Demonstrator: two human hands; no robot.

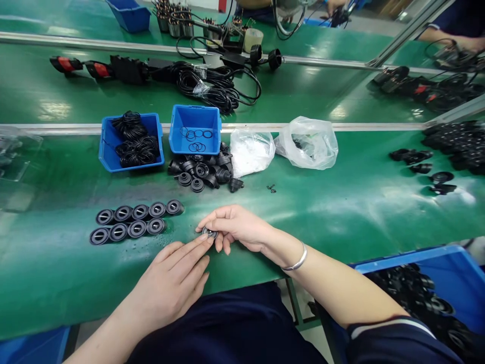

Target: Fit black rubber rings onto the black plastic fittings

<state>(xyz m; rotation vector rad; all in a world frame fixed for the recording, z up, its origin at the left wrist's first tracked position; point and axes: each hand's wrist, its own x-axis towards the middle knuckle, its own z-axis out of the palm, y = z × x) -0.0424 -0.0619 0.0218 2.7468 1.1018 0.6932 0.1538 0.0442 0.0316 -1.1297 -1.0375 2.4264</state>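
A small round black cap (209, 233) with a lighter centre is held just above the green bench near its front edge. My right hand (237, 227) pinches it between thumb and fingers, the lower fingers curled beneath. From the left, my left hand (176, 280) reaches in with its fingertips pressed against the cap's near side; part of its grip is hidden. To the left, two rows of round black caps (137, 228) lie with a light slot-like mark in each centre. Beyond my hands is a heap of black stepped caps (202, 171).
Behind stand a blue bin of black rings (131, 163), a blue bin with a few rings (195, 119), a white-filled bag (252, 151) and an open plastic bag (314, 146). Tiny black pieces (272, 188) lie nearby. At right is a blue crate (450, 252) of black parts.
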